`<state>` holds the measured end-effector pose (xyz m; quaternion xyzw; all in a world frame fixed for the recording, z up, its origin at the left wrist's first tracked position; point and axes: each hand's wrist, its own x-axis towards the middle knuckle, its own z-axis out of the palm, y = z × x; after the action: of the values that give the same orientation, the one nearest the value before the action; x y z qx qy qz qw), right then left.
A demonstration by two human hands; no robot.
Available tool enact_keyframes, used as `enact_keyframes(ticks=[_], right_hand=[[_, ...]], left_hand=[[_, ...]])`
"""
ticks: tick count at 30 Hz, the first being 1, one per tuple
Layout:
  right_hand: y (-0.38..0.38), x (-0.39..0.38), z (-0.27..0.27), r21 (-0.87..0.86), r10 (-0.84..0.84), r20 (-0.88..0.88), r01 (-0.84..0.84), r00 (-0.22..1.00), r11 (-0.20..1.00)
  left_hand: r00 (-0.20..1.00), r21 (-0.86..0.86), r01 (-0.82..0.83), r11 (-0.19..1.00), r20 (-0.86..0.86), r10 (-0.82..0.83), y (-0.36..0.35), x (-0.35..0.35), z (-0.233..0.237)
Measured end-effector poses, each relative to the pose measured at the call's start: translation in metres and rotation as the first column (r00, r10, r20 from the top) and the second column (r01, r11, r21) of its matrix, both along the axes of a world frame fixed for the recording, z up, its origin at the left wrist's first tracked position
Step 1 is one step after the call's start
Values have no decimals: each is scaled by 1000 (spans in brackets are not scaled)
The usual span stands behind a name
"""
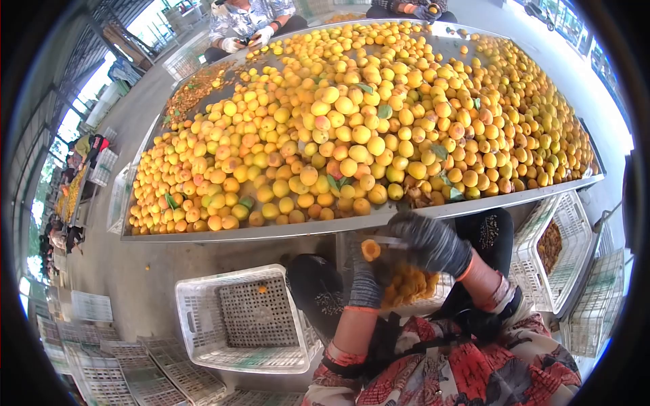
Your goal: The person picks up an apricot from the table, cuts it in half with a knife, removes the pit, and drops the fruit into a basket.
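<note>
Both my hands wear grey knitted gloves with orange cuffs, close together just below the front edge of a metal table (284,233) heaped with yellow-orange fruit (352,122). An orange fruit piece (370,250) shows at the fingers of my left hand (366,271), which are closed around it. My right hand (430,242) is closed on a thin, light-coloured tool (387,240) that points left toward the fruit piece. The tool's far end is blurred. Below my hands, more orange fruit pieces (408,284) lie in a white crate between my knees.
An open white crate (261,318) with one orange piece stands left of my legs. To the right is another crate (555,250) holding brown-orange material. Stacked crates (122,369) lie at the lower left. Two people (250,24) (413,10) sit across the table.
</note>
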<state>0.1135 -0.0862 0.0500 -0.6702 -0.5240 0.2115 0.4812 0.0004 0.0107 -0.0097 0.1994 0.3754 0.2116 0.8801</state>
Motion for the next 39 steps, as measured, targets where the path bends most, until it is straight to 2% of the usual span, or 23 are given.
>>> enact_keyframes(ticks=[2, 5, 6, 9, 14, 16, 20, 21, 22, 23, 24, 25, 26, 27, 29, 30, 31, 32, 33, 35, 37, 38, 39], right_hand=[[7, -13, -8, -130, 189, 386, -150, 903, 980], [6, -19, -8, -203, 192, 283, -137, 940, 970], [7, -20, -4, -161, 177, 493, -110, 852, 981], [7, -19, 2, -130, 183, 376, -144, 908, 981], [3, -12, -24, -42, 168, 412, -166, 895, 985], [6, -13, -17, -40, 162, 412, -159, 897, 986], [5, -8, -19, -40, 62, 386, -50, 920, 998], [3, -3, -31, 0, -17, 405, 19, 914, 1000], [7, 1, -42, 89, -75, -123, 86, 990, 992], [7, 7, -44, 88, -70, -122, 81, 990, 993], [11, 14, -36, 52, -99, -106, 105, 989, 993], [14, 21, -25, 16, -128, -87, 130, 988, 991], [14, 26, -13, -101, -121, 270, 153, 955, 983], [17, 25, -4, -100, -120, 274, 153, 954, 983], [28, 22, 10, -56, -309, -359, 311, 881, 949], [33, 28, 7, -39, -383, -5, 382, 924, 923], [33, 32, 8, -34, -383, 1, 382, 924, 923], [34, 35, 14, -80, -403, -182, 395, 897, 915], [37, 35, 20, -127, -413, -359, 395, 837, 910], [44, 45, 5, 12, -321, -357, 348, 877, 937], [52, 46, 4, 71, -297, -512, 384, 806, 921], [57, 49, -3, 85, -275, -564, 386, 779, 918], [64, 47, -6, 89, -272, -563, 384, 781, 919]], left_hand=[[983, 159, 105, 982, 133, -126, -1, -2, -24], [985, 118, 141, 983, 79, -150, -1, -4, -41], [985, 101, 156, 983, 60, -163, -2, -5, -45], [981, 45, 193, 980, 15, -193, -5, -4, -57], [973, -26, 228, 973, -32, -229, -16, -3, -68], [972, 516, 236, 823, -110, -209, -22, -9, -68], [936, 648, 335, 684, -313, -161, -16, -20, -51], [873, 714, 477, 512, -454, -180, -10, -22, -35], [792, 727, 607, 320, -588, -165, -7, -23, -28], [793, 727, 605, 324, -588, -162, -6, -25, -38], [846, 846, 532, -39, -533, -21, -5, -29, -57], [902, 811, 419, -409, -424, 82, -6, -31, -64], [903, 812, 417, -408, -421, 83, -7, -33, -69], [872, 827, 458, -326, -490, -18, -7, -34, -69], [837, 833, 493, -251, -532, -123, -4, -34, -73], [884, 838, 406, -364, -461, -75, 0, -35, -73], [924, 820, 321, -474, -381, -34, 6, -35, -72], [926, 820, 317, -476, -376, -31, 10, -36, -70], [896, 848, 369, -380, -433, -97, 15, -38, -52], [866, 860, 426, -282, -477, -147, 26, -37, -35], [948, 974, 225, -28, -226, -225, 35, -36, -24], [950, 974, 223, -31, -225, -216, 40, -34, -16], [932, 951, 300, 79, -274, -239, 46, -32, -1]])
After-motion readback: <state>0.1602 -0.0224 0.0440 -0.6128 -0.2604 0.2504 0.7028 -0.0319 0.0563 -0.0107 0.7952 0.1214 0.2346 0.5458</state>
